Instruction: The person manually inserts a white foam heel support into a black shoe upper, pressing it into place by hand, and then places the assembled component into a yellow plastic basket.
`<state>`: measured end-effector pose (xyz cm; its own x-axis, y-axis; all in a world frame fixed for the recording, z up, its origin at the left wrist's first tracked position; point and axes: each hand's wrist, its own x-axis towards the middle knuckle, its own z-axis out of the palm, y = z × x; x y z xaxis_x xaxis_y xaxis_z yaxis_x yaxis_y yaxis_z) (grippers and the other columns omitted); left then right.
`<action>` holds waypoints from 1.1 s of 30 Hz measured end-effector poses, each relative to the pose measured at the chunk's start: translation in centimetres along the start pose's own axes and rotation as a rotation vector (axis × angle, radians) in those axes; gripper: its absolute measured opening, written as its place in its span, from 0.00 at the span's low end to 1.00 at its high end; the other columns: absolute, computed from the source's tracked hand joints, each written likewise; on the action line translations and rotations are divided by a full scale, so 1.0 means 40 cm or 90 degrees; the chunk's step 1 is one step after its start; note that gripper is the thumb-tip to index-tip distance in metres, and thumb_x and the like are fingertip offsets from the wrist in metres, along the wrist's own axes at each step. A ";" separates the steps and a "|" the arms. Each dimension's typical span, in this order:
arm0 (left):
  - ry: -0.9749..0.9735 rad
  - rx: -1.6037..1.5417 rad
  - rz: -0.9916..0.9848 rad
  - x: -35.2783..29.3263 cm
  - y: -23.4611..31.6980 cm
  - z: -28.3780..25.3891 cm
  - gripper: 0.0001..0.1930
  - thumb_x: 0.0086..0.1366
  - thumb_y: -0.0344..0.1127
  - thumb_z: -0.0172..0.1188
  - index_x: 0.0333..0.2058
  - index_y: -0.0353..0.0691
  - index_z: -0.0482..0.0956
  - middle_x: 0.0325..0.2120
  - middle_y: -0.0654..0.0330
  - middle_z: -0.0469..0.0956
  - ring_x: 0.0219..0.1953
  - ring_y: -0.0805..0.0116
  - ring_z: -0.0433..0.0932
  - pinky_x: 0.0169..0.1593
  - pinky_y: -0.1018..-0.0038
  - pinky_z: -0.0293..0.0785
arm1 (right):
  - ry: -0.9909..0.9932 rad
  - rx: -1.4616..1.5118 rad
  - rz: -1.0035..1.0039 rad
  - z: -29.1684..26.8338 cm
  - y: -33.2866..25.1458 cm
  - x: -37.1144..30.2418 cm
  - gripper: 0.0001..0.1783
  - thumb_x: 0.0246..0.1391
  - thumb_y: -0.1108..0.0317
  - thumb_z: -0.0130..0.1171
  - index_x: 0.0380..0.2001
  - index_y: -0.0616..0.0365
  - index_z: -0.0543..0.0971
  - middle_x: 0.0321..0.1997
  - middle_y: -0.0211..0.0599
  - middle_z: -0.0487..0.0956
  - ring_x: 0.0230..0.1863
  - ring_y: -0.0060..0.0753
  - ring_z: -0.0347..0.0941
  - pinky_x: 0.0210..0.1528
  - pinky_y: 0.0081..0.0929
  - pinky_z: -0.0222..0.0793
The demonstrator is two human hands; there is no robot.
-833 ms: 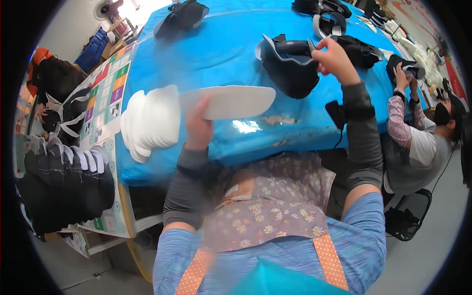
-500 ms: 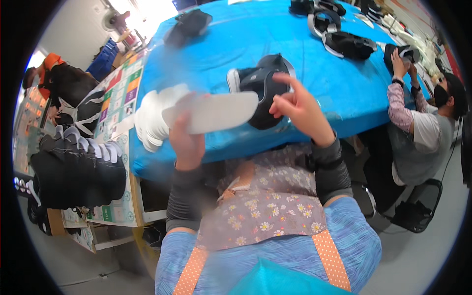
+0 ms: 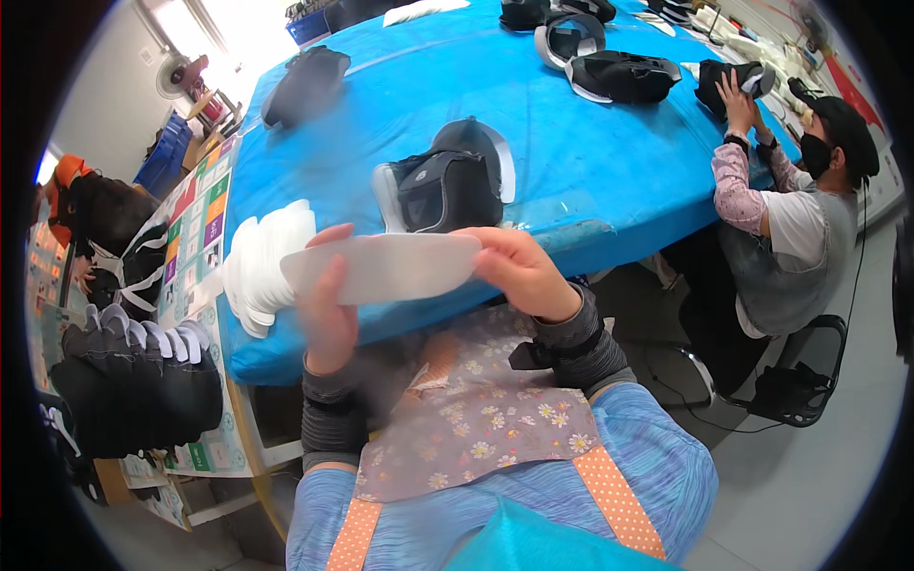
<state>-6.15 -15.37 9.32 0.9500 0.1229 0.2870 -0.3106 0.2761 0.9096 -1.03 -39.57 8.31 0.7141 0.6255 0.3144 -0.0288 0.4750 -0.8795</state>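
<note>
A flat whitish shoe insole (image 3: 395, 269) stretches between my two hands just over the near table edge. My left hand (image 3: 328, 314) grips one end, thumb in front. At the other end, the fingers and thumb of my right hand (image 3: 524, 271) pinch the tip. Left of my left hand, a fanned stack of white insoles (image 3: 268, 252) lies on the blue table cover (image 3: 533, 133). Behind the held insole sits a black shoe upper (image 3: 452, 186) with a grey-white edge; the insole stands apart from it.
Another black shoe piece (image 3: 307, 86) lies at the far left, and several black uppers (image 3: 624, 76) at the far right. A co-worker (image 3: 800, 219) handles a dark shoe at the right edge. Black uppers (image 3: 138, 390) with white edges are piled on the left side table.
My right hand, free with its index finger stretched out before, has come down and taken the insole's right end. The view has shifted, so the table appears further left.
</note>
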 end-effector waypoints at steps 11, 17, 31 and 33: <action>-0.125 0.809 0.371 0.018 -0.028 0.170 0.27 0.59 0.25 0.59 0.58 0.46 0.69 0.58 0.51 0.66 0.54 0.45 0.73 0.52 0.58 0.75 | 0.239 -0.571 -0.169 0.087 -0.004 0.007 0.37 0.53 0.43 0.67 0.52 0.65 0.75 0.37 0.52 0.82 0.38 0.55 0.80 0.39 0.38 0.75; -0.144 0.687 0.319 0.018 -0.080 0.159 0.29 0.57 0.24 0.61 0.59 0.46 0.69 0.58 0.52 0.65 0.52 0.47 0.73 0.48 0.58 0.77 | 0.218 -0.545 -0.072 0.044 0.001 0.007 0.42 0.44 0.41 0.73 0.51 0.65 0.75 0.39 0.52 0.82 0.38 0.53 0.82 0.38 0.38 0.77; -0.275 0.623 0.468 0.075 -0.049 0.114 0.35 0.51 0.18 0.61 0.60 0.43 0.69 0.62 0.47 0.67 0.60 0.44 0.70 0.58 0.57 0.71 | 0.195 -0.459 -0.044 -0.050 -0.057 -0.032 0.36 0.49 0.54 0.70 0.54 0.64 0.68 0.37 0.44 0.81 0.36 0.36 0.80 0.40 0.30 0.75; -0.211 0.654 0.440 0.131 -0.035 0.083 0.33 0.52 0.18 0.59 0.59 0.43 0.71 0.61 0.48 0.69 0.62 0.46 0.70 0.59 0.56 0.70 | 0.252 -0.409 -0.040 -0.078 -0.074 -0.044 0.34 0.52 0.54 0.69 0.55 0.63 0.68 0.40 0.40 0.80 0.38 0.29 0.77 0.43 0.26 0.73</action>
<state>-0.64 -18.28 10.56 0.6104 -0.3371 0.7168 -0.7132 -0.6276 0.3122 -0.03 -44.01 9.23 0.9022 0.2829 0.3255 0.3469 -0.0276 -0.9375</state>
